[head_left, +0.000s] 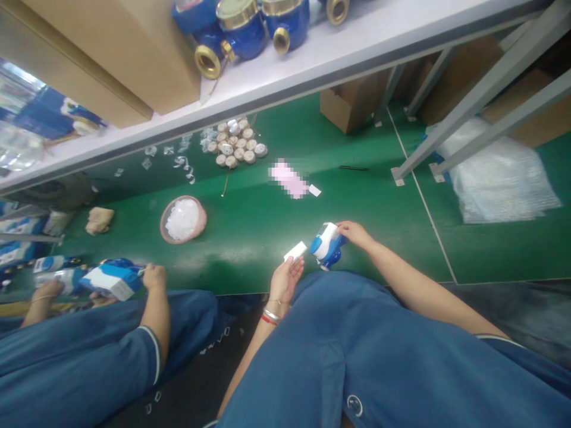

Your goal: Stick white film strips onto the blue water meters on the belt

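My left hand [285, 279] holds a small white box or card [295, 252] between its fingers, just left of the blue and white item. In my right hand [354, 233] is a blue and white boxed item [327, 241], gripped at its upper right corner. A blue part [332, 257] shows beneath that item, close to my lap at the table's front edge. The two held things are near each other with a narrow gap between them. My left wrist has a silver bracelet and a red band.
The green table [250, 220] bears a bowl of white pieces [184, 219], round parts [241, 142], a pen [354, 168] and plastic bags [499, 172]. A shelf [285, 65] crosses above. At left, a co-worker's hands hold a blue-white box [113, 279].
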{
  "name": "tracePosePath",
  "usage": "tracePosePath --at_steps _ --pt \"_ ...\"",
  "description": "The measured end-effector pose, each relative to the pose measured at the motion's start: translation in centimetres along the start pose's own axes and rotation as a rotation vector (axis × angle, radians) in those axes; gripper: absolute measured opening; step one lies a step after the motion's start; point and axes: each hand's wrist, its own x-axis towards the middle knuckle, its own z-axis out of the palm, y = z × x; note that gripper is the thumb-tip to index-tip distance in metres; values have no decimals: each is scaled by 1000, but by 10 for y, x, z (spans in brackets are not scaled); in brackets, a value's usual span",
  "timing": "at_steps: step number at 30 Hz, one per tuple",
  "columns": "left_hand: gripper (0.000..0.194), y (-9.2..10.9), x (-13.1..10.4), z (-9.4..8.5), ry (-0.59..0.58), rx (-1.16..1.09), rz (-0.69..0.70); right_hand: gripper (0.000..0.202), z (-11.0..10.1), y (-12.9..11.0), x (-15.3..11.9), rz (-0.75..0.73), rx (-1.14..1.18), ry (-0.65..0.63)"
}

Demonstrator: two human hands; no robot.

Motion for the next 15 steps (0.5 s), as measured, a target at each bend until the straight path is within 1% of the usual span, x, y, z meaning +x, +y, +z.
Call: tracePosePath --at_steps 3,8,15 --pt "28 1 0 -1 5 6 1 20 1 0 3 3 -11 8" --pt "28 1 -2 2 10 9 -6 21 1 2 6 5 -32 23" --pt "30 -2 0 1 4 6 -3 22 3 4 5 -11 -48 39"
